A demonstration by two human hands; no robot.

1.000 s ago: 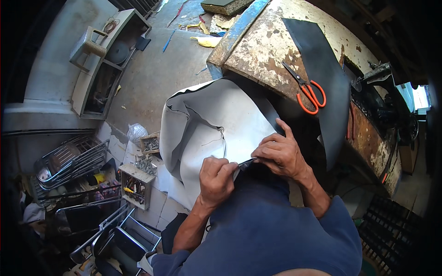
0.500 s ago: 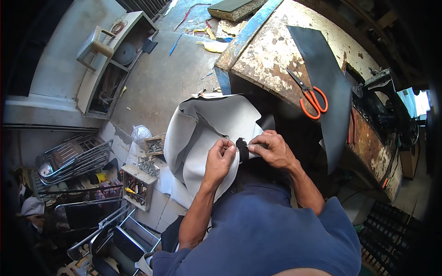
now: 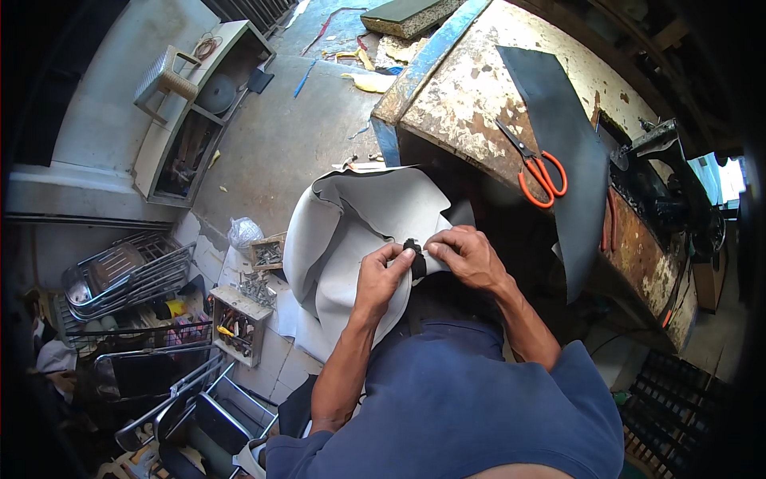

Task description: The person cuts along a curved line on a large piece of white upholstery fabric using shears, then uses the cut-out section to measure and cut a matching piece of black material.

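Note:
A large light grey sheet, like vinyl or leather with a darker inside, forms a loose curled cover (image 3: 325,267) over my lap. Against its near right edge lies a small black fabric piece (image 3: 419,265) with a ragged top. My left hand (image 3: 381,275) is closed, its thumb and fingers pinching the black piece from the left. Just to the right, my right hand (image 3: 469,254) is closed in a pinch beside the black piece, over the grey material. Whatever sits between its fingertips is too small to make out.
On the worn workbench (image 3: 459,88) at right lie orange-handled scissors (image 3: 540,177) and a dark sheet (image 3: 558,136) hanging over the edge. A black sewing machine (image 3: 670,176) stands beyond. Wooden boxes (image 3: 238,326) of hardware and metal chair frames (image 3: 132,267) crowd the left floor.
My left thumb has moved right onto the black piece. The right fingertips have shifted slightly, and the black piece has tilted and moved a little left.

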